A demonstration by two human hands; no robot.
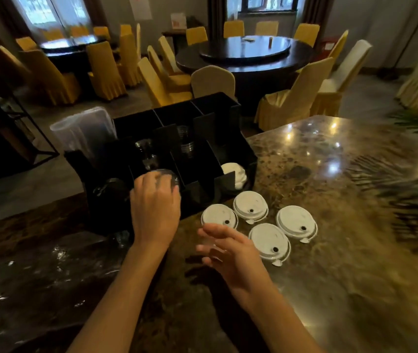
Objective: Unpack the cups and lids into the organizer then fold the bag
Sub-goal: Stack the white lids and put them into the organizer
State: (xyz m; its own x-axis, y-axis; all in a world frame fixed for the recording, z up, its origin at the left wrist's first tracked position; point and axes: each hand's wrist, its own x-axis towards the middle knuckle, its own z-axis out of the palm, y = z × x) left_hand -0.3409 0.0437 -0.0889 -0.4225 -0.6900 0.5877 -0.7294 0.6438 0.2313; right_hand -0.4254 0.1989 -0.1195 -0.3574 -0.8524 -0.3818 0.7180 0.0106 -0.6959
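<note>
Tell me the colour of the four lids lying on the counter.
White, each with a small dark hole; the lids show clearly in the head view.

The black organizer (177,154) blocks the surface (330,276) from 10 to 12 o'clock, its upright dividers leaving only narrow slots from above. Four white lids (270,240) lie close together at 1 o'clock, with thin gaps between them. A clear bag (37,271) covers the 9 o'clock side. From 2 to 5 o'clock the surface lies open.
</note>
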